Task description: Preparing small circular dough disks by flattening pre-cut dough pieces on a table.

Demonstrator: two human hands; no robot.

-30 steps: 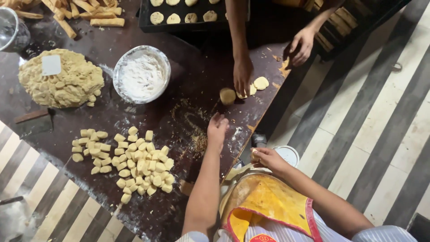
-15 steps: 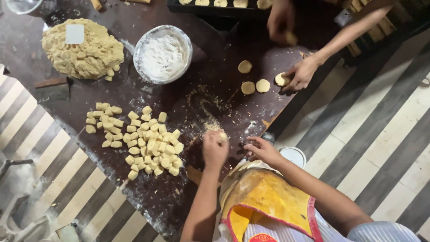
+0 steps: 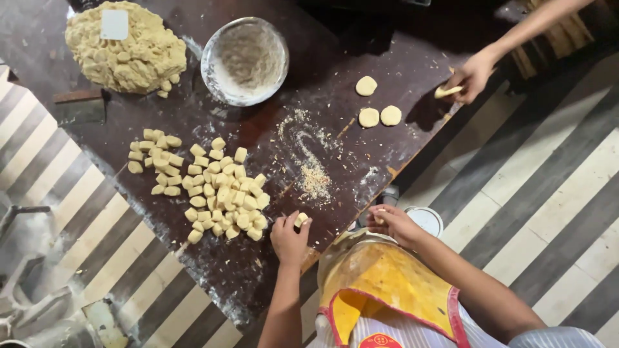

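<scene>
Pale, soft, likely easily dented dough lump point(image 3: 300, 219) pinched at its sides by left hand point(image 3: 289, 240); right hand point(image 3: 394, 224) loosely curled, contents unclear.

Small pale dough piece point(image 3: 300, 220) pinched in left hand point(image 3: 289, 240), at 3 o'clock of heap of cut pieces point(image 3: 213, 193) on dark table point(image 3: 271, 148)
</scene>
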